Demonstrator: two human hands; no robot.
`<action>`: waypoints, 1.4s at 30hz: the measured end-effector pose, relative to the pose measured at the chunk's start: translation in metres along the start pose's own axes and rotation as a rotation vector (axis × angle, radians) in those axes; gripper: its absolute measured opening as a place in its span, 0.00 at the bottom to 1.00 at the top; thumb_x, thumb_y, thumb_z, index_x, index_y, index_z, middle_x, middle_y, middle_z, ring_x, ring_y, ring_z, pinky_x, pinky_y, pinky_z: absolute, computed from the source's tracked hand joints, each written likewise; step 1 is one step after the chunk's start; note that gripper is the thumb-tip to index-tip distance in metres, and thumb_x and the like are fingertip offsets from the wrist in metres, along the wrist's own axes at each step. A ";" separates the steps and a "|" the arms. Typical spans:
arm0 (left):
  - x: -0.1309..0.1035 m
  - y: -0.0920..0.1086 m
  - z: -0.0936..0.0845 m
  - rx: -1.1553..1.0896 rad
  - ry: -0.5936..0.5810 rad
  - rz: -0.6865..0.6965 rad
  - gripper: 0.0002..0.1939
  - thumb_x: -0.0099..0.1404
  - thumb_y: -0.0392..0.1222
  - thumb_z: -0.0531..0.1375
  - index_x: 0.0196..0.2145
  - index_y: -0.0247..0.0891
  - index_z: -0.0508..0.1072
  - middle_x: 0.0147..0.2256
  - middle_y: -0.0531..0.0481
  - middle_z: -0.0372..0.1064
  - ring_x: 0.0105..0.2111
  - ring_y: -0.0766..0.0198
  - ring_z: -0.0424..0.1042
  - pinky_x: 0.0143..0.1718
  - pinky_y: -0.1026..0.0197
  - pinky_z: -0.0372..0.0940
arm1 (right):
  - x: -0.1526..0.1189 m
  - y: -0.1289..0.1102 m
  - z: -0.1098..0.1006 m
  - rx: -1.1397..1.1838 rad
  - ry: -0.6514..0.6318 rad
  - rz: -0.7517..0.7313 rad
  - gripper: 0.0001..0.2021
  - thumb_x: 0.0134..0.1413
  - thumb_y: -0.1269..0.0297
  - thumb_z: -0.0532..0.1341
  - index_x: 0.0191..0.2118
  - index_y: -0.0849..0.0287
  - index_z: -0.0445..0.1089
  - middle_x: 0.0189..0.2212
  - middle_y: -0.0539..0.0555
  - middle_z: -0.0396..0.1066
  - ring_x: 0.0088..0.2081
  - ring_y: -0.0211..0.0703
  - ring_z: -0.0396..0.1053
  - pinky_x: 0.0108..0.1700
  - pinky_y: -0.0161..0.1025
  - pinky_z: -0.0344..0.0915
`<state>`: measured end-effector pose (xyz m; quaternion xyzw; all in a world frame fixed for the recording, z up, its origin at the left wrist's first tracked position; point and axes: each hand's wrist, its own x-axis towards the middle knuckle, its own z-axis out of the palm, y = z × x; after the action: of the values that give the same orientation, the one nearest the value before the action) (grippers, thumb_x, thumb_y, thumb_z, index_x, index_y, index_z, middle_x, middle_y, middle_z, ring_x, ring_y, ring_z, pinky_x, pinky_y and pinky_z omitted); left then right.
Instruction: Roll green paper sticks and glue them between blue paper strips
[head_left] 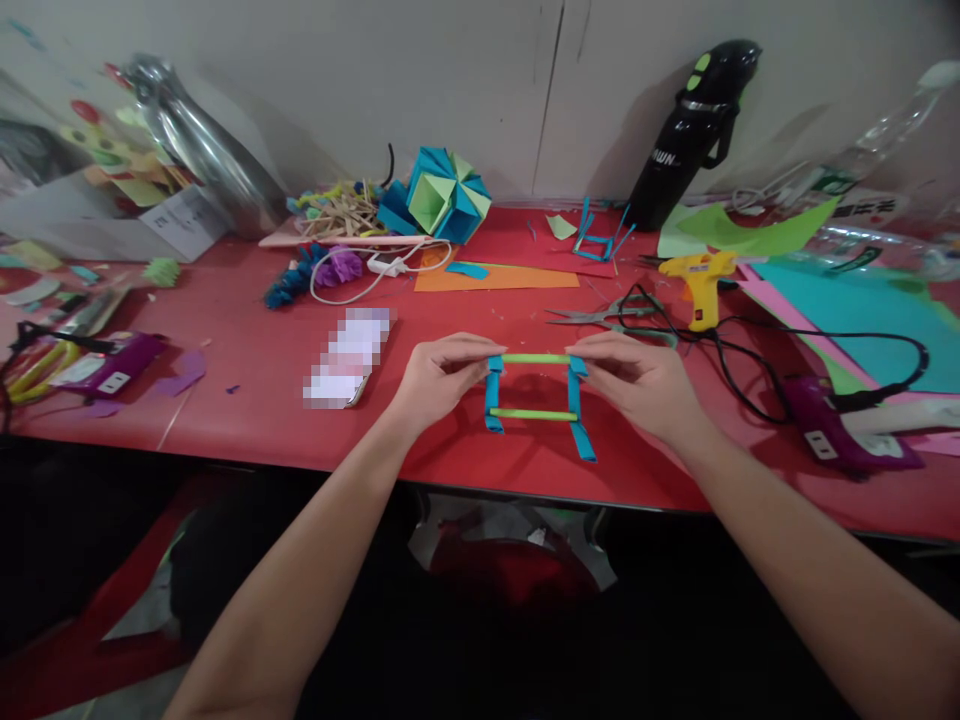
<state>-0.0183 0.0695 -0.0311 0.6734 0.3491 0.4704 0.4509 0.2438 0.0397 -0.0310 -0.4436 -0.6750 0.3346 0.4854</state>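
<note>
Paper frame (534, 414), blue sides (493, 391), green crossbars (535, 359)

Grey wall (450, 80), red table (255, 350), perhaps a stool (510, 570)

The ladder-shaped paper frame (534, 414) has blue side strips (493, 392) and yellow-green crossbars (534, 358), above a red surface (247, 340). Beyond the frame, a faceted folded-paper ball (450, 195) alternates blue and pale green; a flat paper strip (495, 281) is orange. Right of the frame, a pistol-shaped plastic glue gun (702, 290) is yellow
</note>
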 end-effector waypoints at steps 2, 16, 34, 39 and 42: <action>0.000 0.001 0.000 0.011 0.008 0.012 0.10 0.60 0.42 0.66 0.40 0.40 0.82 0.42 0.43 0.76 0.39 0.60 0.76 0.35 0.63 0.73 | -0.001 0.003 0.000 0.046 0.005 0.045 0.12 0.54 0.62 0.67 0.45 0.50 0.78 0.43 0.53 0.75 0.40 0.45 0.75 0.43 0.44 0.74; 0.001 0.002 -0.002 0.034 0.190 -0.035 0.12 0.58 0.44 0.68 0.38 0.37 0.81 0.38 0.45 0.78 0.37 0.58 0.78 0.40 0.59 0.74 | -0.003 -0.006 -0.020 0.269 -0.265 0.203 0.20 0.51 0.64 0.69 0.50 0.49 0.67 0.45 0.54 0.74 0.42 0.43 0.75 0.45 0.42 0.75; 0.000 0.004 0.000 -0.036 0.154 -0.056 0.14 0.56 0.47 0.69 0.38 0.37 0.81 0.41 0.43 0.77 0.41 0.56 0.78 0.38 0.60 0.75 | -0.005 -0.011 -0.019 -0.014 -0.130 0.136 0.12 0.48 0.58 0.71 0.40 0.52 0.77 0.37 0.51 0.77 0.39 0.45 0.75 0.46 0.44 0.73; 0.000 0.006 0.000 -0.046 0.134 -0.065 0.14 0.55 0.47 0.70 0.37 0.37 0.81 0.42 0.42 0.76 0.41 0.55 0.78 0.38 0.59 0.75 | -0.004 -0.009 -0.016 0.114 -0.117 0.174 0.14 0.46 0.59 0.72 0.39 0.53 0.72 0.37 0.52 0.76 0.39 0.45 0.75 0.47 0.45 0.73; 0.000 0.005 0.001 -0.070 0.134 -0.059 0.13 0.55 0.47 0.70 0.37 0.38 0.81 0.42 0.42 0.75 0.42 0.55 0.78 0.39 0.59 0.75 | -0.003 -0.008 -0.013 0.197 -0.097 0.226 0.17 0.46 0.59 0.72 0.41 0.53 0.70 0.37 0.52 0.75 0.39 0.44 0.74 0.46 0.45 0.73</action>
<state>-0.0172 0.0671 -0.0270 0.6138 0.3816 0.5127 0.4635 0.2544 0.0340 -0.0209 -0.4503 -0.6073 0.4726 0.4529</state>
